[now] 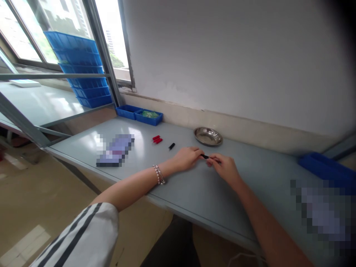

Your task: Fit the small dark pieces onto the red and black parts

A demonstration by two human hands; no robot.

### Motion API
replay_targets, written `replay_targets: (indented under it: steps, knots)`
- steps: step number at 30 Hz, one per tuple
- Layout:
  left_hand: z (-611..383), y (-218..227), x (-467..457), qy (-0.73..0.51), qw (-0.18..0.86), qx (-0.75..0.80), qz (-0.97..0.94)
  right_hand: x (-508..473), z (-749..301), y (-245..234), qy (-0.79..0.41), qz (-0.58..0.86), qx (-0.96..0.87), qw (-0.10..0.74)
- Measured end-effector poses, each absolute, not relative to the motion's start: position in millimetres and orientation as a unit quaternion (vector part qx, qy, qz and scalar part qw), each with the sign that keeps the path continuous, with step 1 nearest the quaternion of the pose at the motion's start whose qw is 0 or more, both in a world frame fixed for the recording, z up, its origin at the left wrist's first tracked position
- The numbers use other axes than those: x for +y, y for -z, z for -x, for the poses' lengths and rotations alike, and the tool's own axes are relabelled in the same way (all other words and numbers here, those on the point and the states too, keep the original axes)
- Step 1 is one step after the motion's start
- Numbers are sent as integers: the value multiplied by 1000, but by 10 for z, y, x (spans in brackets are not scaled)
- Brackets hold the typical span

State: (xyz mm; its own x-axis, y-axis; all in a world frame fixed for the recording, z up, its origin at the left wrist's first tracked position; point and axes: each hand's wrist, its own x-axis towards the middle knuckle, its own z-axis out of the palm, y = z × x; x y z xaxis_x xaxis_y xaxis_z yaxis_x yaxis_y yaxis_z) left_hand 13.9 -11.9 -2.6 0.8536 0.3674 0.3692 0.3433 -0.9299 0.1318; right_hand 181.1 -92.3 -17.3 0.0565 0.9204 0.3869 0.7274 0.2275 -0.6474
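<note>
Black slim piece (205, 156) located just in front of the steel dish (207, 137), gripped by both hands: left hand (189, 157) fingers closed on one end, right hand (224, 165) fingers closed on the other. Handling judged in progress; completion cannot be confirmed. Left of the dish, a second black piece (171, 146) and, farther left, red pieces (157, 140) lie unheld; whether finished or pending cannot be told. Grey tabletop (194, 200), glossy, extends beneath the dish. Behind the dish, pale wall (222, 66). Well left of the dish: two blue trays (147, 120), one containing green material (150, 114); beyond these, stacked blue crates (86, 70) beside a window (114, 40).
</note>
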Motion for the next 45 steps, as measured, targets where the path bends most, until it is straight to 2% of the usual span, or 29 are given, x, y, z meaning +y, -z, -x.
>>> replay_targets:
  steps: [6, 17, 37, 45]
  knots:
    - [-139, 15, -119, -169, 41, 193, -966, -935, -1821, 160, -76, 609, -694, 378]
    - [-129, -8, -171, -204, 89, 201, -954, -940, -1792, 155, 15, 601, -731, 323]
    - [-120, 11, -142, -220, 62, 181, -956, -943, -1799, 134, -17, 608, -743, 281]
    - [-112, 18, -119, -256, 47, 159, -952, -959, -1786, 74, -63, 614, -728, 300]
